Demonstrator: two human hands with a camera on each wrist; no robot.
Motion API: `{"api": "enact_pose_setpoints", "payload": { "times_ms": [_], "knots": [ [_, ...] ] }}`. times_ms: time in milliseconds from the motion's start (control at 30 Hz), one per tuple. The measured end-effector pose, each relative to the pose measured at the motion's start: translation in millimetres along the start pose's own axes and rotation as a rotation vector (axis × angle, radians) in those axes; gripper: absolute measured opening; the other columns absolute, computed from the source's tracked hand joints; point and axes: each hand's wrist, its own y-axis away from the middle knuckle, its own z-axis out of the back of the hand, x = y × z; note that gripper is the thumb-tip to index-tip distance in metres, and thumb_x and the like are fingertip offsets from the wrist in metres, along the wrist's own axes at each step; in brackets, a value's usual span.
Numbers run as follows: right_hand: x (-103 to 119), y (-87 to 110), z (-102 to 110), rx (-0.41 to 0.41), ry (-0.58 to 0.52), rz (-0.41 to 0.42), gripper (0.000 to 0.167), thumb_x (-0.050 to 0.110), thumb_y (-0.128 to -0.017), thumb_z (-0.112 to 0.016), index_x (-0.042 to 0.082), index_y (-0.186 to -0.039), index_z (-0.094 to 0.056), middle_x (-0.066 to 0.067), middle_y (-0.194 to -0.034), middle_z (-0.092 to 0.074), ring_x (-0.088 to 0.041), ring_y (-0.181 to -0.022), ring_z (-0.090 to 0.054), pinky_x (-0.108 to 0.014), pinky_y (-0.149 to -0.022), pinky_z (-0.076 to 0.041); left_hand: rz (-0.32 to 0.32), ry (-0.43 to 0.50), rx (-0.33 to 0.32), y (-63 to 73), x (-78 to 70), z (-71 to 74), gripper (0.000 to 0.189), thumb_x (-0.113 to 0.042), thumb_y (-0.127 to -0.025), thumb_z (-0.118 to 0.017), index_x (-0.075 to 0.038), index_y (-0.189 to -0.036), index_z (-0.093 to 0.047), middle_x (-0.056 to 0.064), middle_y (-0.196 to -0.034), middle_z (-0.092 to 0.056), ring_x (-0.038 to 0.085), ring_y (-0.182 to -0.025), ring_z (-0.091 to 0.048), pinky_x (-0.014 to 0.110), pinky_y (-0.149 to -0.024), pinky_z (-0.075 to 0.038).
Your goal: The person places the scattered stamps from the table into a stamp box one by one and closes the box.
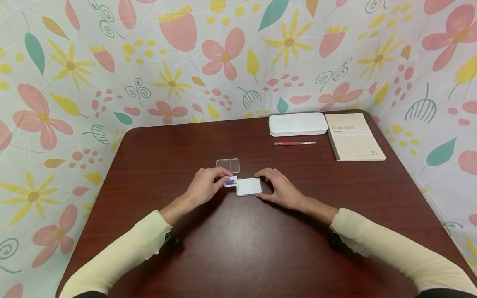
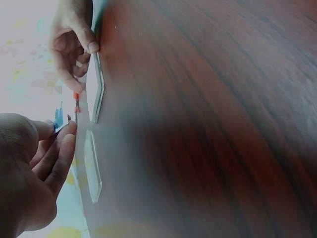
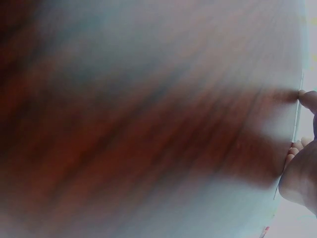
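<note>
My left hand (image 1: 205, 185) pinches a small card (image 1: 231, 181) with a blue picture between thumb and fingertips. It holds the card just above the left end of a flat, clear-rimmed case (image 1: 249, 187) with a white inside. On the case's right end, the thumb and fingers of my right hand (image 1: 284, 191) grip opposite corners. A clear, flat lid-like piece (image 1: 234, 165) lies behind my left hand. In the left wrist view the blue-printed card (image 2: 59, 118) is raised off the table, beside the case (image 2: 94, 94). The right wrist view catches only part of the right hand (image 3: 301, 181).
At the back right of the dark wooden table (image 1: 167, 149) lie a white box (image 1: 298, 124), a red pen (image 1: 294, 143) and a beige notebook (image 1: 355, 138). A flower-patterned cloth (image 1: 223, 99) hangs behind the table and along its sides.
</note>
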Motion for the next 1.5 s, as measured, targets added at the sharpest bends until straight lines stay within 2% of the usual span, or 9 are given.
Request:
{"api": "enact_pose_setpoints", "payload": {
  "times_ms": [133,333,567,833,1000,1500],
  "knots": [
    [1,-0.3,-1,0.013,0.001,-0.018,0.061,0.013,-0.081,-0.095,-0.001,-0.132,-0.065,-0.013,-0.13,-0.065,-0.029,-0.109,-0.06,-0.044,-0.092,-0.051,-0.009,0.013,-0.009,-5.1,-3.3,-8.5,0.01,-0.017,-0.1,-0.077,-0.015,-0.108,-0.083,-0.005,-0.099,-0.08,0.006,-0.073,-0.064,0.026,-0.063,-0.05],
    [0,-0.4,-3,0.012,0.015,-0.025,0.06,0.013,-0.082,-0.094,-0.001,-0.134,-0.067,-0.014,-0.133,-0.064,-0.03,-0.115,-0.06,-0.047,-0.095,-0.05,-0.04,0.029,-0.038,-12.7,-6.6,-22.0,0.006,-0.021,-0.097,-0.081,-0.018,-0.101,-0.084,-0.008,-0.094,-0.08,0.001,-0.08,-0.072,0.026,-0.068,-0.056],
    [2,0.0,-1,0.02,0.027,-0.03,0.058,0.015,-0.084,-0.093,0.0,-0.134,-0.067,-0.015,-0.134,-0.063,-0.031,-0.119,-0.06,-0.052,-0.101,-0.049,-0.006,0.018,-0.055,-17.9,-8.3,-34.1,0.004,-0.023,-0.095,-0.084,-0.019,-0.097,-0.083,-0.01,-0.087,-0.079,0.001,-0.08,-0.073,0.031,-0.073,-0.058],
    [3,-1.4,-1,0.025,0.031,-0.025,0.056,0.015,-0.084,-0.092,-0.001,-0.132,-0.068,-0.015,-0.133,-0.064,-0.033,-0.123,-0.059,-0.055,-0.105,-0.046,0.029,-0.049,-0.076,-16.1,-9.6,-41.2,0.007,-0.024,-0.093,-0.086,-0.018,-0.091,-0.083,-0.009,-0.082,-0.078,0.001,-0.075,-0.07,0.029,-0.069,-0.056],
    [4,-2.0,-1,0.023,0.023,-0.021,0.056,0.015,-0.084,-0.092,-0.001,-0.131,-0.068,-0.015,-0.132,-0.064,-0.033,-0.122,-0.059,-0.055,-0.105,-0.046,0.024,-0.083,-0.081,-15.6,-7.0,-45.2,0.008,-0.022,-0.093,-0.086,-0.016,-0.094,-0.08,-0.007,-0.084,-0.078,0.003,-0.076,-0.071,0.032,-0.073,-0.057],
    [5,-0.7,1,0.021,0.02,-0.026,0.055,0.015,-0.084,-0.092,-0.001,-0.132,-0.068,-0.015,-0.132,-0.064,-0.033,-0.122,-0.059,-0.055,-0.104,-0.047,-0.003,-0.095,-0.075,-16.9,-5.9,-49.7,0.006,-0.015,-0.092,-0.084,-0.015,-0.094,-0.078,-0.008,-0.084,-0.073,0.004,-0.074,-0.068,0.034,-0.074,-0.058]
  ]
}}
